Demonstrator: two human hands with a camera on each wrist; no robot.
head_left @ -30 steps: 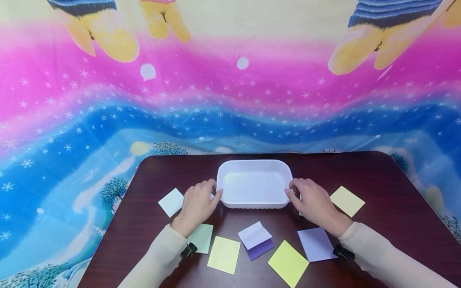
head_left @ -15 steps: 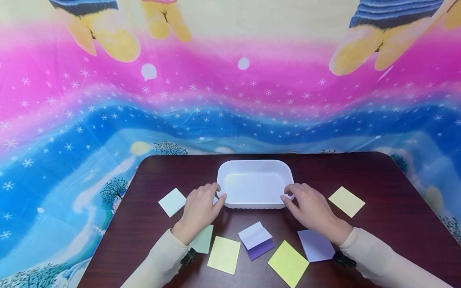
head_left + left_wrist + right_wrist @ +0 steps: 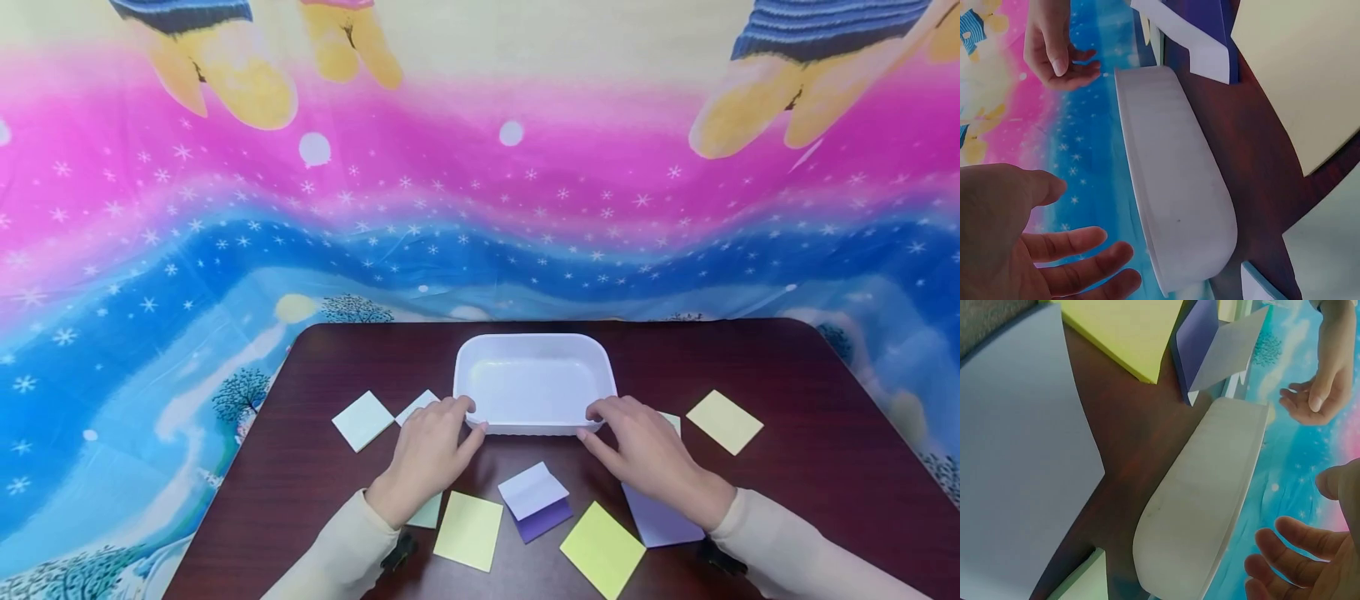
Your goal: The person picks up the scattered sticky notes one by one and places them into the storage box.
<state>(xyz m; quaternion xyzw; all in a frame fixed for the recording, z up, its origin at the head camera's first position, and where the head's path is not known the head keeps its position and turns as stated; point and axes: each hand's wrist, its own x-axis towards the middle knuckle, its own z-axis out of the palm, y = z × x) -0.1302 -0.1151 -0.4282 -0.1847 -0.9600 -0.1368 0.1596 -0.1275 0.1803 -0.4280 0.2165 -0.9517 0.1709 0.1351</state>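
A white rectangular plastic tub (image 3: 534, 392) stands near the far edge of the table, nothing lying inside it. My left hand (image 3: 427, 454) hovers at its front left corner, fingers loosely bent. Opposite it, my right hand (image 3: 648, 454) is held in the same relaxed way by the front right corner. Both wrist views show a gap between the fingers and the tub wall (image 3: 1175, 181). Under the left wrist lies a green sticky note pad (image 3: 426, 512), partly hidden. A lilac pad (image 3: 663, 521) is partly covered by the right hand.
Between the forearms lie a pale yellow pad (image 3: 468, 531), a purple pad with a raised folded sheet (image 3: 534, 492) and a yellow-green pad (image 3: 602, 550). Two whitish pads (image 3: 363, 421) lie left, another pale yellow pad (image 3: 725, 422) right. A printed cloth (image 3: 480, 192) hangs behind the table (image 3: 360, 358).
Both hands have come away from the tub's sides, moving inward and toward the person. More of the second whitish pad at left and a pale pad at right now shows. The tub has stayed put.
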